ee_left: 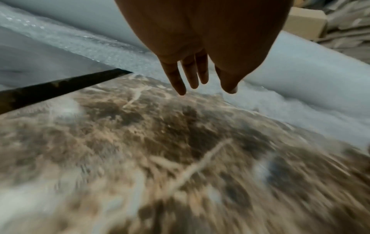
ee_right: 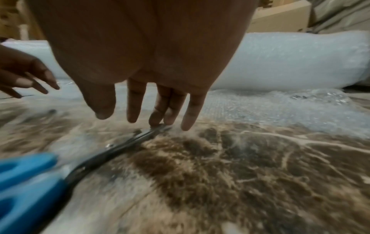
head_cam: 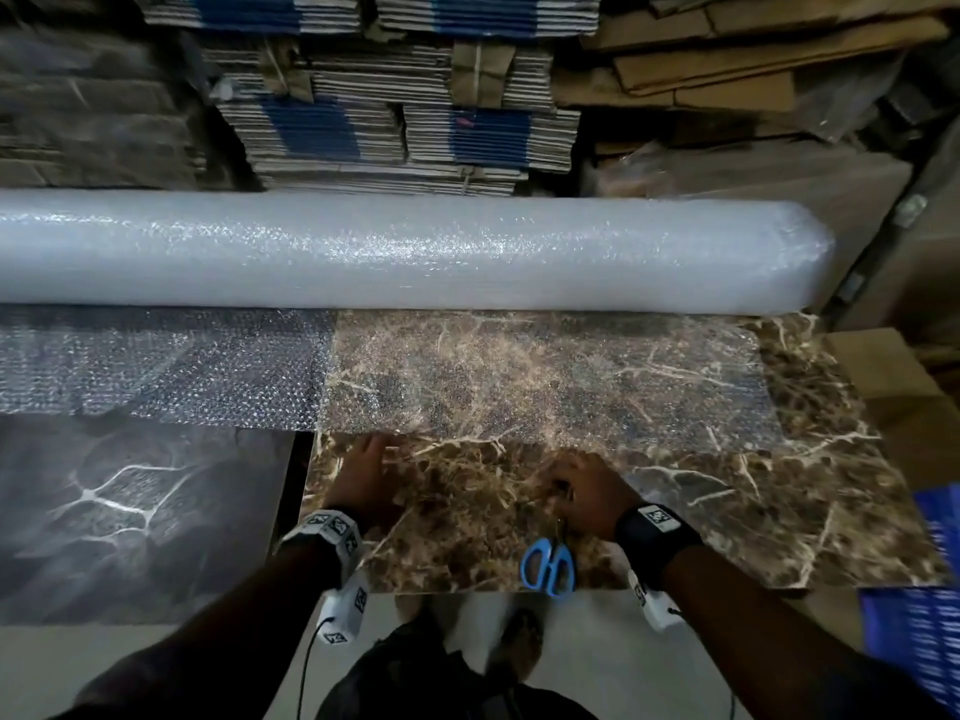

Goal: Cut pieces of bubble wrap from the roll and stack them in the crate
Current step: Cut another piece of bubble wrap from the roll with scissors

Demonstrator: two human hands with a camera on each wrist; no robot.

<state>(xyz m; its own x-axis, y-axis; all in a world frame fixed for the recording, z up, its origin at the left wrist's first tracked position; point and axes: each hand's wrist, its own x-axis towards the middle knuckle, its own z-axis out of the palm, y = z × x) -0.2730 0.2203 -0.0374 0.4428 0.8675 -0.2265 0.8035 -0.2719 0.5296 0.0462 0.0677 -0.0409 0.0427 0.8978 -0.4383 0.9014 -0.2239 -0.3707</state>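
Two hands reach over a marble-patterned bench (head_cam: 727, 511) in the head view. A big roll of bubble wrap (head_cam: 389, 252) lies across the far side, from nine o'clock to three o'clock, and its loose sheet (head_cam: 519, 376) spreads flat toward the person. The left hand (head_cam: 363, 475) lies with fingers straight at the sheet's near edge, holding nothing. The right hand (head_cam: 587, 491) sits at five o'clock from the sheet, over the blades of blue-handled scissors (head_cam: 549, 561) that lie on the bench with handles toward the person. A blue crate (head_cam: 924, 615) shows only as a blurred edge at four o'clock; its contents cannot be seen. Stacks of flattened cardboard (head_cam: 389, 96) fill the background.

From the left wrist, the left hand (ee_left: 200, 47) has straight, slightly spread fingers (ee_left: 176, 79) above the bench (ee_left: 160, 142), the roll (ee_left: 300, 79) beyond at one o'clock.

From the right wrist, the right hand (ee_right: 144, 55) has straight fingers (ee_right: 160, 110), two tips touching the scissors' (ee_right: 112, 152) blade tips. The sheet (ee_right: 270, 107) and roll (ee_right: 290, 60) lie at one o'clock.
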